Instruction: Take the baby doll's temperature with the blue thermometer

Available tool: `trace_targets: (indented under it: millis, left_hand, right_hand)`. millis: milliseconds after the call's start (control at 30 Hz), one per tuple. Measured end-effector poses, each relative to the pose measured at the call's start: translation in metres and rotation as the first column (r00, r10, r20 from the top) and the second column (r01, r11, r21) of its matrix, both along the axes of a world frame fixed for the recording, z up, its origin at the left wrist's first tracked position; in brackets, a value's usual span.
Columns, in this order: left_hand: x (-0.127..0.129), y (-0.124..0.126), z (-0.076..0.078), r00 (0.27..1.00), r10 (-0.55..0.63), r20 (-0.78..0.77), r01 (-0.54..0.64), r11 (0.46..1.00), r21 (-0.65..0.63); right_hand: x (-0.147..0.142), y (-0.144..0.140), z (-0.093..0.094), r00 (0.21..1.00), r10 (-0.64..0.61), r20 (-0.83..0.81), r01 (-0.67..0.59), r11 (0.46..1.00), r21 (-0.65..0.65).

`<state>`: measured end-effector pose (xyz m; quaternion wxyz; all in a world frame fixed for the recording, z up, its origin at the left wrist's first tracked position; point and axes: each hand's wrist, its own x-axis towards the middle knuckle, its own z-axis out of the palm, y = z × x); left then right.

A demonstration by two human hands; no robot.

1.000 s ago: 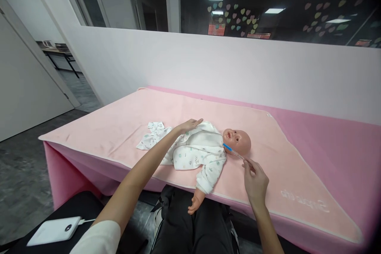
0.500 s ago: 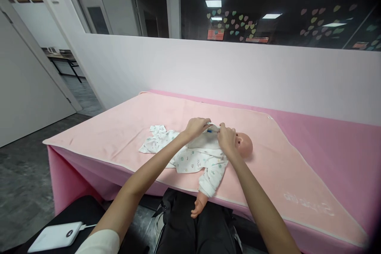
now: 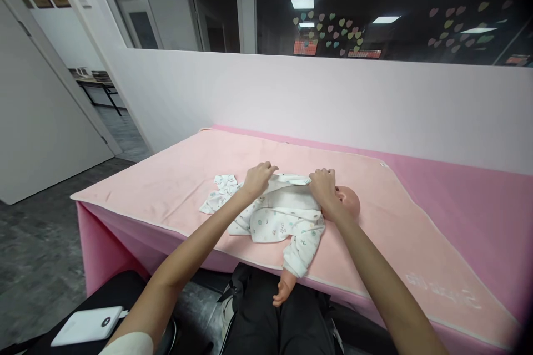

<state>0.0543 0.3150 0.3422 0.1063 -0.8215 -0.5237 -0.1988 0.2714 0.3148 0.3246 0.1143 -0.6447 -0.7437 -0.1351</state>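
A baby doll [image 3: 300,216] lies on its back on the bench [image 3: 458,216], with the head to the right and the legs to the left. The doll is of smooth plastic, with a round bare head [image 3: 350,202]. It wears a soft white garment [image 3: 278,219] printed with small green and blue shapes; the cloth is wrinkled and spread open toward the left. One sleeve hangs over the near edge of the bench, and a small plastic doll hand [image 3: 282,292] comes out of it.

The left hand [image 3: 259,177] rests on the far side of the garment, with its fingers curled down onto the cloth edge — it seems to pinch the fabric, but I cannot tell this surely. The right hand [image 3: 325,188] lies at the doll's neck and shoulder, just beside the head, with the fingers closed together on the collar of the garment. Between the two hands the far edge of the cloth is pulled into a straight band.

Under the doll is a pale pink towel [image 3: 187,177], matte and a little fuzzy, with a thin stitched border. The bench cover below it is a stronger pink and smooth. At the near left, a flat white rectangular power bank [image 3: 87,325] with rounded corners lies on a dark surface — a thin white cable goes out from it.
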Motion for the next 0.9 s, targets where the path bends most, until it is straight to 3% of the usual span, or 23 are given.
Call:
trace_targets:
  millis: [100,167,200,267,300,333,400,467,500,600,700,800,900]
  left_hand:
    - [-0.021,-0.008,0.023,0.998,0.041,0.038,-0.038,0.996,-0.080]
    - [-0.030,-0.017,0.035,0.998,-0.058,0.020,0.061,0.949,-0.310]
    - [-0.031,-0.020,0.039,0.989,-0.146,0.018,0.138,0.876,-0.462]
    - [-0.029,-0.022,0.040,0.948,-0.306,0.084,0.280,0.682,-0.675]
    - [-0.024,-0.020,0.037,0.926,-0.351,0.138,0.340,0.617,-0.710]
    - [-0.018,-0.015,0.032,0.911,-0.367,0.190,0.390,0.608,-0.692]
    - [-0.001,0.001,0.018,0.906,-0.337,0.256,0.423,0.711,-0.562]
    - [0.018,0.021,-0.002,0.954,-0.194,0.227,0.272,0.878,-0.393]
    - [0.027,0.031,-0.013,0.975,-0.105,0.195,0.167,0.927,-0.335]
    - [0.046,0.053,-0.044,0.985,0.004,0.175,0.051,0.950,-0.309]
    - [0.050,0.063,-0.066,0.987,0.045,0.155,0.011,0.938,-0.346]
    - [0.044,0.064,-0.075,0.986,0.082,0.145,-0.024,0.931,-0.365]
    - [0.037,0.063,-0.076,0.981,0.134,0.140,-0.073,0.924,-0.376]
  right_hand:
    - [0.016,-0.019,0.000,0.998,0.049,0.025,-0.050,0.997,0.051]
    - [0.022,-0.032,-0.009,0.993,0.101,0.067,-0.108,0.988,0.106]
    - [0.024,-0.039,-0.016,0.988,0.126,0.090,-0.138,0.981,0.135]
    - [0.024,-0.050,-0.029,0.981,0.159,0.114,-0.177,0.968,0.176]
    - [0.024,-0.054,-0.035,0.980,0.169,0.106,-0.187,0.964,0.191]
    - [0.024,-0.057,-0.039,0.980,0.180,0.088,-0.195,0.959,0.206]
    - [0.027,-0.059,-0.043,0.979,0.202,0.019,-0.200,0.947,0.250]
    - [0.035,-0.057,-0.042,0.976,0.199,-0.089,-0.163,0.937,0.308]
    - [0.040,-0.054,-0.040,0.971,0.183,-0.152,-0.123,0.934,0.335]
    - [0.065,-0.041,-0.040,0.929,0.121,-0.350,0.007,0.939,0.343]
    - [0.092,-0.028,-0.049,0.802,0.116,-0.586,0.032,0.971,0.236]
    - [0.112,-0.017,-0.063,0.522,0.111,-0.845,0.024,0.989,0.145]
    - [0.121,-0.009,-0.075,0.233,0.107,-0.967,0.029,0.993,0.116]
